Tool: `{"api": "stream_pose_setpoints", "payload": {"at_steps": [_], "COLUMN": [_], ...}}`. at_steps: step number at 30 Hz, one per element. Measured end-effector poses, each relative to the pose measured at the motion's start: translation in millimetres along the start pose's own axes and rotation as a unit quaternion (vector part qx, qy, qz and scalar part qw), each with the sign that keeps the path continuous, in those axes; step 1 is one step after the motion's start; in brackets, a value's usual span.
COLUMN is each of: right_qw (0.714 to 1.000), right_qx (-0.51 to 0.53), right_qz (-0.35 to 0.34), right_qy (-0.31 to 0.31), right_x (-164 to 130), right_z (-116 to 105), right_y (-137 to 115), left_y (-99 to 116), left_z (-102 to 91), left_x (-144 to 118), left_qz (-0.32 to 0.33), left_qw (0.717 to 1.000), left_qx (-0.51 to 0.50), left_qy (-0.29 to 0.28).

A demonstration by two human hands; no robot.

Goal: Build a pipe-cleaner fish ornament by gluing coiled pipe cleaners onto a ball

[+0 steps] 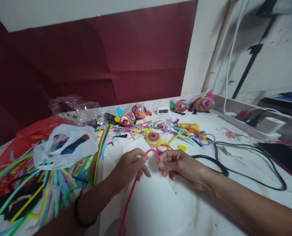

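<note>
Two bare hands bend a pink pipe cleaner [133, 193] over a white surface [165, 206] strewn w/ craft bits. The left hand [130, 167] is closed round the stem, fingers pinching it just below the arch; the right hand [177, 164] pinches the other end of the arch, thumb & fingertips shut on it. The stem's long tail runs down toward the viewer, beside the left forearm, which wears a dark wristband [80, 214]. Left of the pipe cleaner: a heap of multicoloured pipe cleaners [50, 186] under a white plastic bag [64, 147]. Beyond it: a coiled spiral disc [154, 138], a yellow glue gun [191, 127], a small digital clock [163, 110]. Right of it, a black cable [246, 173] loops across the surface.
</note>
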State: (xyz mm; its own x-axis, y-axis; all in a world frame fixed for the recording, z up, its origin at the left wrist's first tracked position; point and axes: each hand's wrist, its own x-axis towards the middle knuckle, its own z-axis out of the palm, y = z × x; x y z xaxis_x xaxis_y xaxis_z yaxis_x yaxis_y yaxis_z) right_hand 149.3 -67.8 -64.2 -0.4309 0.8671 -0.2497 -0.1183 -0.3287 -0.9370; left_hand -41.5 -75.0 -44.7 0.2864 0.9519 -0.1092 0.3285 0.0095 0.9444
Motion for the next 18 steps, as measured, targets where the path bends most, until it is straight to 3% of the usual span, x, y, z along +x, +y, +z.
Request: {"api": "stream_pose_setpoints", "payload": {"at_steps": [7, 18], "right_qw": [0.999, 0.994], "right_qx": [0.041, 0.09], "right_qz": [-0.02, -0.015], "right_qy": [0.028, 0.054], "right_x": [11, 16], "right_z": [3, 5], "right_y": [7, 15], "left_y": [-11, -24], "left_z": [2.8, 12.0], "left_x": [9, 7], "left_qz": [-0.018, -0.046], "left_qw": [0.999, 0.991], "left_qx": [-0.028, -0.111], "left_qy": [0.041, 0.056]}}
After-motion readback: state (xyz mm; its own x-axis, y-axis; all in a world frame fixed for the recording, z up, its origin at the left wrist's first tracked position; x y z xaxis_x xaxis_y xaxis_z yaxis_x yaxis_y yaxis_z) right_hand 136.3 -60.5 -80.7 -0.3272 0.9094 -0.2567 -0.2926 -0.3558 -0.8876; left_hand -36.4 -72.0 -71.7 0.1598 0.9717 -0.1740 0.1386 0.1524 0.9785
